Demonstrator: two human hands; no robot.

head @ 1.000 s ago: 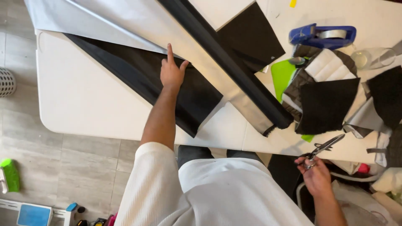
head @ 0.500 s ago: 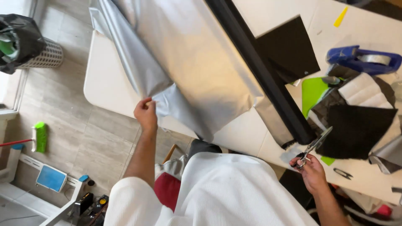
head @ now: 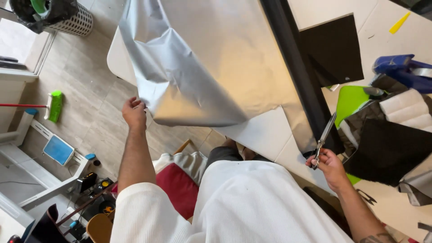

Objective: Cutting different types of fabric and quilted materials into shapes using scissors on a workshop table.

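We see the left hand [head: 134, 111] out past the edge of the white worktop [head: 263, 132], its grip pinching the hanging corner of a large silver-grey sheet [head: 202, 63]. The sheet lies spread across the worktop and spills over its near edge, where it bulges and creases above the floor. A long black roll [head: 297, 72] lies along the sheet's right side, running from the top of the view down toward the right hand [head: 330, 166]. That hand has its grip closed around the handles of a pair of scissors [head: 324, 137], whose blades point up and away, close together, just beside the lower end of the roll and the sheet's cut edge. Further right on the worktop lie a black square piece [head: 333, 51], a bright green piece [head: 351, 101], more black offcuts [head: 387, 150] and a blue tape dispenser [head: 400, 69]. On the floor to the left stand a white perforated bin [head: 72, 22] and a green brush head [head: 55, 105].
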